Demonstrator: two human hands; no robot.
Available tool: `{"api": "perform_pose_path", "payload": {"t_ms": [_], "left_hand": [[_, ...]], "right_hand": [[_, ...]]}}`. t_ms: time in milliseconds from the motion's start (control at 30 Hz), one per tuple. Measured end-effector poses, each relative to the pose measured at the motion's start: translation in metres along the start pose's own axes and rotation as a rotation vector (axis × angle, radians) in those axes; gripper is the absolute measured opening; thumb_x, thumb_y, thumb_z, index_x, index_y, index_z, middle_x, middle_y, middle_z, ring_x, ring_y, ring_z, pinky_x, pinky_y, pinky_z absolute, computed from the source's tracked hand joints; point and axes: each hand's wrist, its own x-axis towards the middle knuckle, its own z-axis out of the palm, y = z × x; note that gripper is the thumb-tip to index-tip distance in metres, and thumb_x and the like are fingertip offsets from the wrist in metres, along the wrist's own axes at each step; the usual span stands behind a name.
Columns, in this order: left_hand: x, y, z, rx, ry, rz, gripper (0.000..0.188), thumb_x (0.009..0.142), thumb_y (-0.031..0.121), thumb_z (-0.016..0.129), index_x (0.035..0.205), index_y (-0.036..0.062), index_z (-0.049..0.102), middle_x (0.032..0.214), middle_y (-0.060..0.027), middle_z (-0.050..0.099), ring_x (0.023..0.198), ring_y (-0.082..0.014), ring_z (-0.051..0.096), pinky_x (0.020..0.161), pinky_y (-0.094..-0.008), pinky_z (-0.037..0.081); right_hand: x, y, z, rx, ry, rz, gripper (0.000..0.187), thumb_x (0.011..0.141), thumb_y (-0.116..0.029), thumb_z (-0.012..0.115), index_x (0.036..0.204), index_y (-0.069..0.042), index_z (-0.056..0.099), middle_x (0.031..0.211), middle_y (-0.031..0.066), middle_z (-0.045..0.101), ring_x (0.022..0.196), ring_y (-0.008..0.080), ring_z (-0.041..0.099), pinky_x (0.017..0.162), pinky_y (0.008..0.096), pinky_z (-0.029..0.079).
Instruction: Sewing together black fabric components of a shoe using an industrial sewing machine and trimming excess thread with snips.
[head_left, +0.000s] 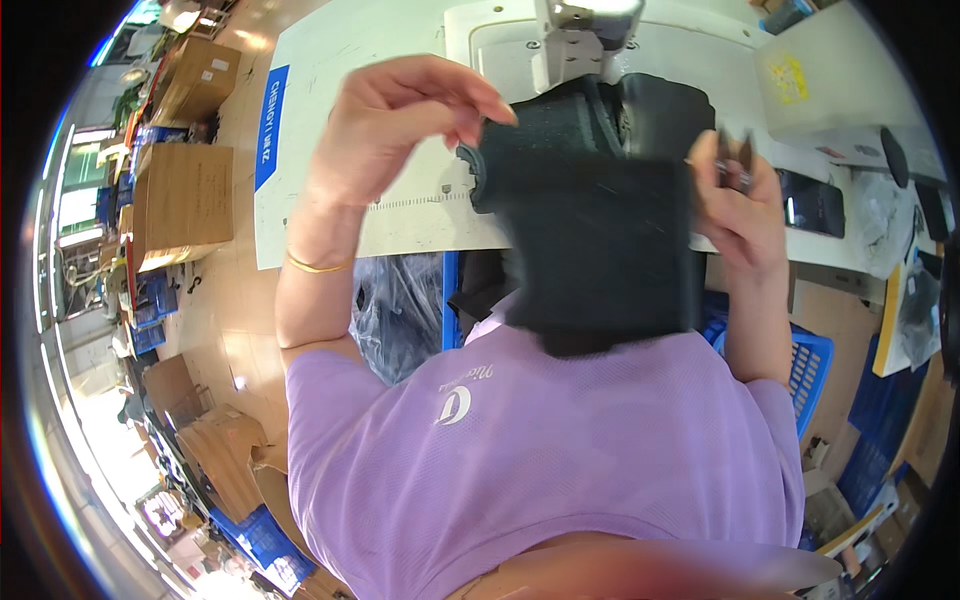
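A black fabric piece (600, 230) with stitched edges hangs in front of my chest, its lower part blurred by motion. My left hand (410, 120) is at its upper left edge, fingers curled in toward the thumb; whatever may be pinched there is too small to make out. My right hand (742, 205) is closed at the cloth's right edge and holds a small dark tool with two pointed tips, which looks like thread snips (737, 165). Whether those fingers also grip the cloth is hard to see. Behind the cloth stands the sewing machine head (585, 45).
The pale sewing table (410, 225) carries a printed ruler along its near edge. A dark phone (812, 203) lies right of my right hand, near a clear plastic bag (880, 225). Below are a blue crate (808, 375) and dark plastic wrap (400, 310). Cardboard boxes (185, 205) stand at left.
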Motion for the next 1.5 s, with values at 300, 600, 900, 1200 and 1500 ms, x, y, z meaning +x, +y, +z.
{"api": "perform_pose_path", "payload": {"t_ms": [300, 600, 900, 1200, 1500], "left_hand": [[-0.014, -0.013, 0.071, -0.048, -0.249, -0.091, 0.083, 0.081, 0.05, 0.076, 0.136, -0.0046, 0.047, 0.128, -0.015, 0.06, 0.123, -0.0244, 0.056, 0.106, -0.038, 0.041], [-0.013, -0.01, 0.058, 0.026, 0.083, -0.216, 0.012, 0.092, 0.007, 0.067, 0.097, -0.0037, 0.069, 0.085, -0.0028, 0.07, 0.075, -0.0039, 0.063, 0.067, -0.0181, 0.051], [-0.008, -0.01, 0.049, -0.061, 0.122, -0.277, 0.015, 0.09, 0.01, 0.068, 0.097, -0.0028, 0.069, 0.084, -0.0025, 0.07, 0.072, -0.0043, 0.063, 0.065, -0.0176, 0.05], [-0.003, -0.012, 0.044, -0.148, 0.032, -0.359, 0.012, 0.089, 0.011, 0.066, 0.093, -0.0002, 0.07, 0.077, 0.0016, 0.067, 0.067, -0.0017, 0.06, 0.06, -0.0163, 0.048], [-0.033, 0.012, -0.039, 0.149, 0.166, -0.268, 0.028, 0.093, 0.014, 0.065, 0.113, -0.0049, 0.067, 0.093, -0.0027, 0.07, 0.08, -0.0066, 0.064, 0.072, -0.0195, 0.052]], "right_hand": [[0.008, 0.014, 0.05, -0.015, -0.045, 0.031, 0.021, 0.09, -0.017, 0.07, 0.092, -0.002, 0.055, 0.068, -0.0024, 0.051, 0.052, 0.0014, 0.04, 0.046, 0.0205, 0.029], [0.018, 0.001, 0.021, -0.104, 0.263, -0.173, 0.019, 0.096, -0.02, 0.062, 0.099, -0.002, 0.057, 0.066, -0.0007, 0.051, 0.052, 0.0027, 0.038, 0.048, 0.0198, 0.028], [0.018, 0.003, 0.035, -1.104, 0.176, -0.249, 0.028, 0.083, -0.025, 0.078, 0.091, -0.001, 0.065, 0.069, 0.0025, 0.057, 0.059, 0.009, 0.048, 0.054, 0.0241, 0.039], [0.038, 0.004, 0.024, -1.33, -0.012, -0.523, 0.038, 0.076, -0.036, 0.081, 0.085, -0.003, 0.064, 0.068, 0.0073, 0.058, 0.055, 0.0212, 0.056, 0.05, 0.0298, 0.042], [0.005, 0.004, -0.011, -0.579, 0.566, -0.407, 0.022, 0.093, -0.023, 0.069, 0.09, -0.001, 0.067, 0.069, -0.003, 0.059, 0.062, 0.0027, 0.046, 0.056, 0.0202, 0.036]]}}
